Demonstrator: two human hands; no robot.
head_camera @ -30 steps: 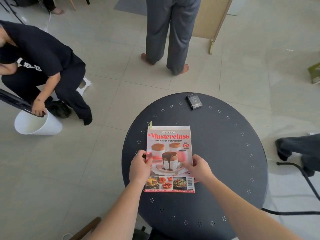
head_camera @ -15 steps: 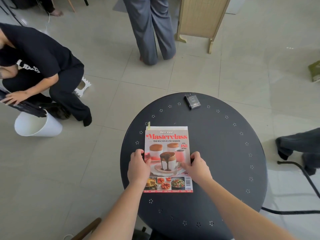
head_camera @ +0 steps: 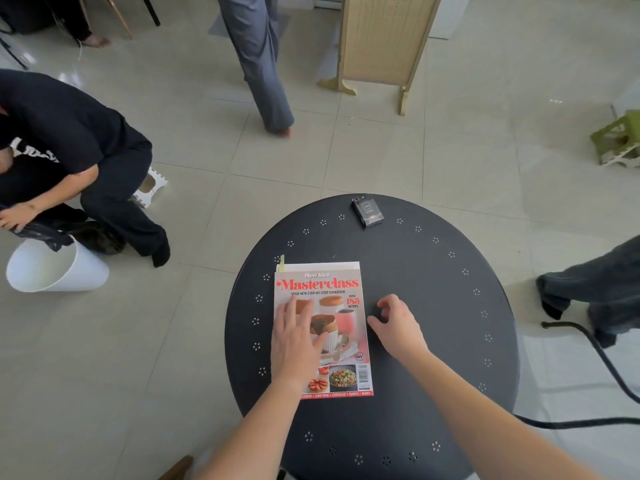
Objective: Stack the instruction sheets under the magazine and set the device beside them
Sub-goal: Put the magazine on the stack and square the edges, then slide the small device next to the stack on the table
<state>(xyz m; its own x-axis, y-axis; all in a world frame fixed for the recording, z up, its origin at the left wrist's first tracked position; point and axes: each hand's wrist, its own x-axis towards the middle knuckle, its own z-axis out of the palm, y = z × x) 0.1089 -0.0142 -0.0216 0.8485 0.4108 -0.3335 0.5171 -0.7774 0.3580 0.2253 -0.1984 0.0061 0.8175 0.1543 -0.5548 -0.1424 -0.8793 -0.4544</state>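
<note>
A Masterclass cookbook magazine point(head_camera: 337, 306) lies on the left half of the round black table point(head_camera: 433, 323). White instruction sheets point(head_camera: 322, 266) poke out from under its far edge, with a yellow tab at the left corner. My left hand point(head_camera: 296, 336) rests flat on the magazine's cover, fingers spread. My right hand point(head_camera: 396, 323) hovers just right of the magazine over bare tabletop, fingers loosely curled, holding nothing. A small black device point(head_camera: 367, 211) lies at the table's far edge, well beyond both hands.
A person in black crouches at the left beside a tipped white bucket point(head_camera: 55, 268). Another person's legs point(head_camera: 263, 64) stand beyond the table, next to a wooden screen point(head_camera: 381, 43). A black cable point(head_camera: 588, 344) and someone's leg are at the right.
Both hands let go of the magazine's side edges. My left hand now lies flat on the cover and my right hand has moved off to the right. The standing person stepped left.
</note>
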